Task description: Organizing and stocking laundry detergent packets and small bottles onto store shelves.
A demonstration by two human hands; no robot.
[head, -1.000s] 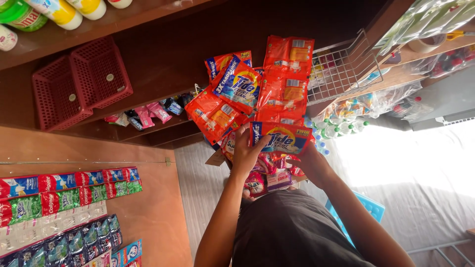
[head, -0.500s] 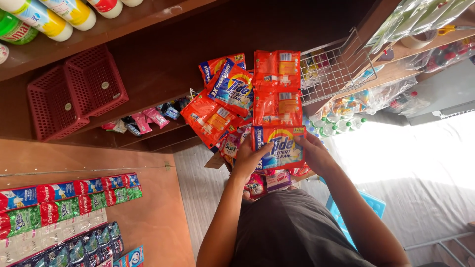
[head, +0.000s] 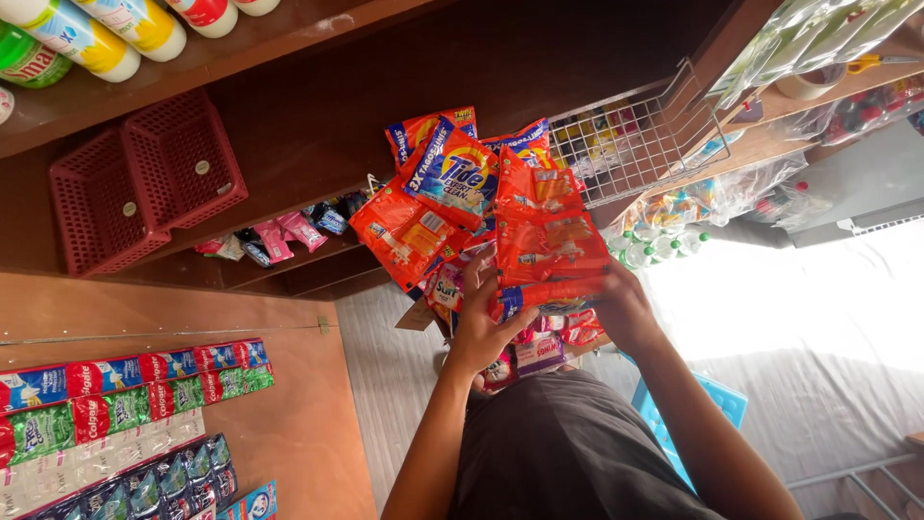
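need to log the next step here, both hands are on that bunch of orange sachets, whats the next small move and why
Probably fold the lowest orange sachet strip flat against the bunch, then square the stack. It lies curled between the left hand and the right hand, while the upper orange sachets and the blue-and-orange sachet fan out loosely above, so the bunch looks untidy and could slip.
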